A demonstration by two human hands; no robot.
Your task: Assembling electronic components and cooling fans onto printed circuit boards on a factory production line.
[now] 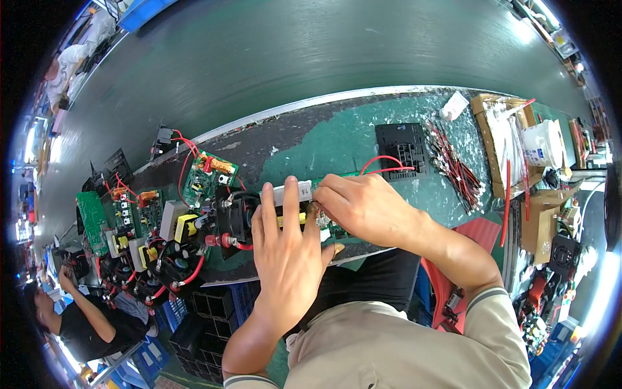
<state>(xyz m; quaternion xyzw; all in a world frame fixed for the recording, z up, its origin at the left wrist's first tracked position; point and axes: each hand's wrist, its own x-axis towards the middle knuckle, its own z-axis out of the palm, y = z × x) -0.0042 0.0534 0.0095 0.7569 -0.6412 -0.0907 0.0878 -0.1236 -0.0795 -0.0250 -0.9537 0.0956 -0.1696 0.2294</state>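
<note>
Both hands are on the green circuit board (324,214) at the bench's near edge: the left hand (285,253) lies spread across its silver block (285,193), fingers flat, and the right hand (366,207) pinches something small there, probably a part, though it's hidden. A slip could snag the red wire (382,162) or nudge the board off.

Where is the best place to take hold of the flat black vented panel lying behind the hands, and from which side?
The black vented panel lies flat on the green bench mat, so a grip across its outer edges looks best. Its near side is crowded by the right hand and a red wire crossing its lower part. Coming from the far edge, over bare mat, is probably cleanest.
</note>
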